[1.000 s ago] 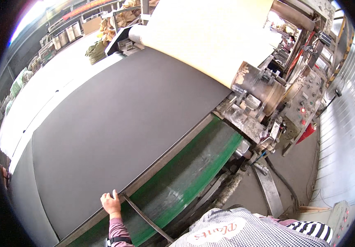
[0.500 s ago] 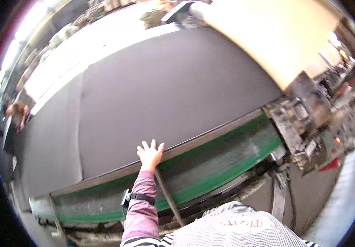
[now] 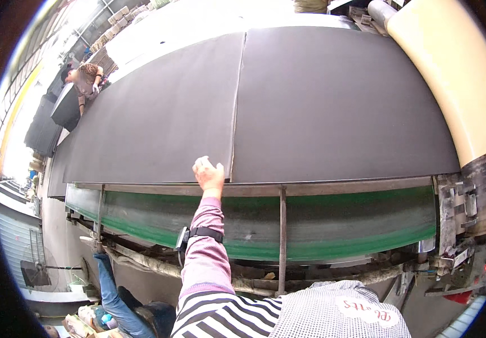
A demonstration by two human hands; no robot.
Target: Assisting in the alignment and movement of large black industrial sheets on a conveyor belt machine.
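Note:
My left hand (image 3: 209, 176) rests at the near edge of a large dark grey sheet (image 3: 153, 112), just left of the seam where it meets a second dark sheet (image 3: 344, 107). The fingers are slightly bent and the thumb stands apart; nothing shows in its grasp. A black strap with a small device (image 3: 183, 239) circles my left forearm over a purple sleeve. Both sheets lie flat, side by side, on a long machine bed. My right hand is out of view.
A green-edged belt (image 3: 361, 225) runs below the sheets, crossed by an upright metal bar (image 3: 282, 236). At the right stand a big cream roll (image 3: 451, 73) and machine parts (image 3: 468, 203). A co-worker (image 3: 88, 84) bends at the far left end. A blue-trousered leg (image 3: 113, 293) shows lower left.
My view has swung left, so the sheets, seam and roll sit further right in it. My left hand, spread on the right sheet before, is now beside the seam with its fingers more bent.

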